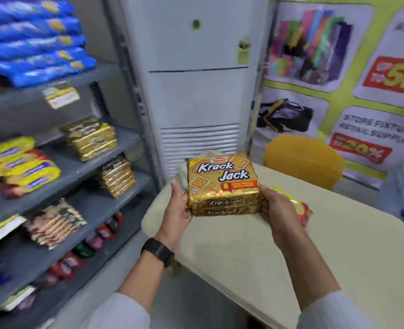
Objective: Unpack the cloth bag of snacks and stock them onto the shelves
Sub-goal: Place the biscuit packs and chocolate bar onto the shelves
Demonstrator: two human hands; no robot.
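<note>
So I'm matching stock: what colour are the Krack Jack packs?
Gold, with white lettering and a red banner; head view shows the Krack Jack packs best.

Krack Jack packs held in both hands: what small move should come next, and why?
Probably swing the Krack Jack packs left toward the matching gold stack on the grey shelf. Left hand and right hand already hold them above the table.

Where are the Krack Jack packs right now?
Centre of the head view: two stacked Krack Jack packs held between the left hand and right hand, above the table.
</note>
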